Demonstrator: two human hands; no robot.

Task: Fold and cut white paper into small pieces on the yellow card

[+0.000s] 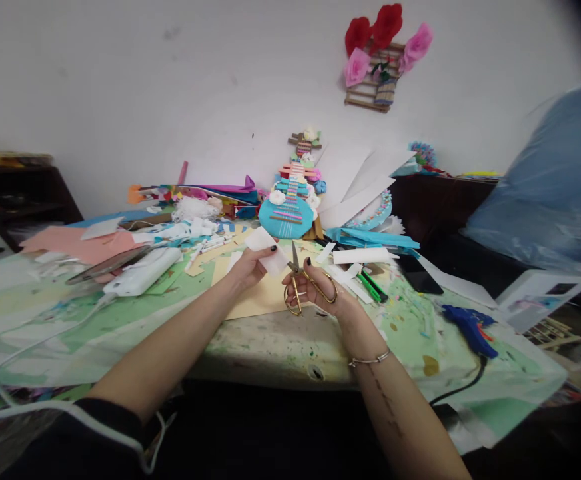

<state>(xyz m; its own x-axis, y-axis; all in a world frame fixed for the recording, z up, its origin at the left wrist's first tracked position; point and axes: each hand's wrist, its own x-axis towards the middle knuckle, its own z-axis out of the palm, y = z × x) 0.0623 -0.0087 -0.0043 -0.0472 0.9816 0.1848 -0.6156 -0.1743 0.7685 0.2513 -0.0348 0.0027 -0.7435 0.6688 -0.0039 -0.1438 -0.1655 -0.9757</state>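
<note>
My left hand pinches a small white piece of paper between thumb and fingers, above the table. Gold-handled scissors are in my right hand, thumb and fingers through the loops, blades pointing up and parted from the handles' spread. The scissors' blades are close to the paper's right edge; whether they touch it I cannot tell. Beneath both hands lies a cream sheet on the table. Just beyond them, a blue guitar-shaped craft piece with coloured sticks and paper flowers leans upright against the wall.
A white power bank with a cable lies left, near pink paper. On the right are a green cutter, a white glue bottle, a black phone and a blue glue gun with its cord. Paper scraps cover the back.
</note>
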